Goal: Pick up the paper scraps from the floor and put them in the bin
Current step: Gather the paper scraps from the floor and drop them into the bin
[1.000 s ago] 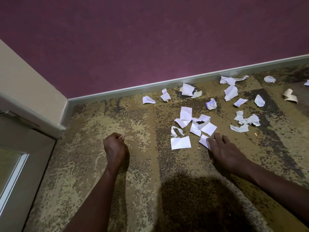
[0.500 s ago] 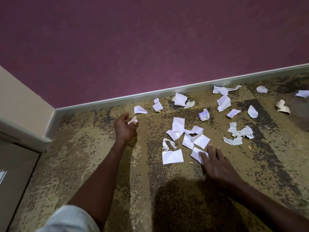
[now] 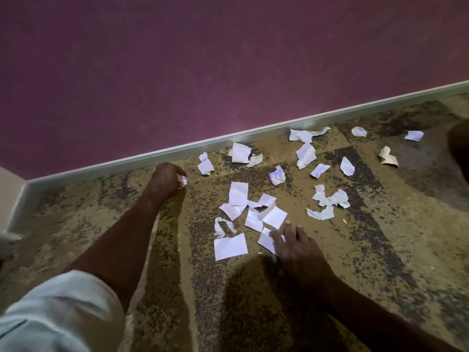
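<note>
Both arms reach out: left hand [image 3: 164,179] fisted around scrap [image 3: 183,180], right hand [image 3: 295,246] splayed flat.

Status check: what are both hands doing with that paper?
Left hand closed on small white scrap. Right hand flat on white floor scrap. No bin in view.

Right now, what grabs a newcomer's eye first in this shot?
The white paper scraps scattered over the mottled carpet, thickest mid-frame and trailing right along the baseboard. Next, the left hand near the baseboard, closed on a small scrap, and the right hand flat, fingers on a scrap. No bin in view.
</note>
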Motion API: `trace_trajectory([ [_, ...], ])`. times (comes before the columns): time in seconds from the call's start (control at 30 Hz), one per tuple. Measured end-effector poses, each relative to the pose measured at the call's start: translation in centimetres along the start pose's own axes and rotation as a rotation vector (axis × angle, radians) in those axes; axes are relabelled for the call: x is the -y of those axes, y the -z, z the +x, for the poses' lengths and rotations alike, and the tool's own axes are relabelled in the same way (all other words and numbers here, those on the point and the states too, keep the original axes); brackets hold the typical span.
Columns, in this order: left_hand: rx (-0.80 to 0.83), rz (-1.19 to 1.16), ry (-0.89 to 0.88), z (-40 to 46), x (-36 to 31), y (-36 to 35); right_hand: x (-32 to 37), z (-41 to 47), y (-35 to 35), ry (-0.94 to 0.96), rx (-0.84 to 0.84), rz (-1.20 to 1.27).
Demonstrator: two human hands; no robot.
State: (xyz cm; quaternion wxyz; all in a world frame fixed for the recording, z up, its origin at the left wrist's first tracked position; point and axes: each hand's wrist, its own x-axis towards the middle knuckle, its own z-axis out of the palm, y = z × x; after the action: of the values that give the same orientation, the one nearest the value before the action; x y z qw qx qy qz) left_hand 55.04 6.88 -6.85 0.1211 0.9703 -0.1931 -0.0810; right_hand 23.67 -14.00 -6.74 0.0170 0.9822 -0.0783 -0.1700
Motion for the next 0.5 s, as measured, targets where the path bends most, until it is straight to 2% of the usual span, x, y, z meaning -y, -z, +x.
trace_trajectory([
  [0.13, -0.151, -0.138, 0.058, -3.1, -1.4, -1.1, -0.4, 0.2, -0.4, 0.092, -0.106, 0.014],
  [0.23, -0.219, -0.349, 0.127, -7.4, -3.5, -1.9, -0.2, 0.9, -0.6, 0.081, 0.049, 0.136],
  [0.37, -0.141, -0.578, 0.092, -13.7, -6.2, -3.7, 0.6, 1.1, 0.7, 0.131, 0.073, 0.074],
  [0.5, -0.063, -0.561, 0.051, -16.7, -7.2, -5.2, 0.2, 0.6, 0.5, 0.123, -0.007, 0.080],
])
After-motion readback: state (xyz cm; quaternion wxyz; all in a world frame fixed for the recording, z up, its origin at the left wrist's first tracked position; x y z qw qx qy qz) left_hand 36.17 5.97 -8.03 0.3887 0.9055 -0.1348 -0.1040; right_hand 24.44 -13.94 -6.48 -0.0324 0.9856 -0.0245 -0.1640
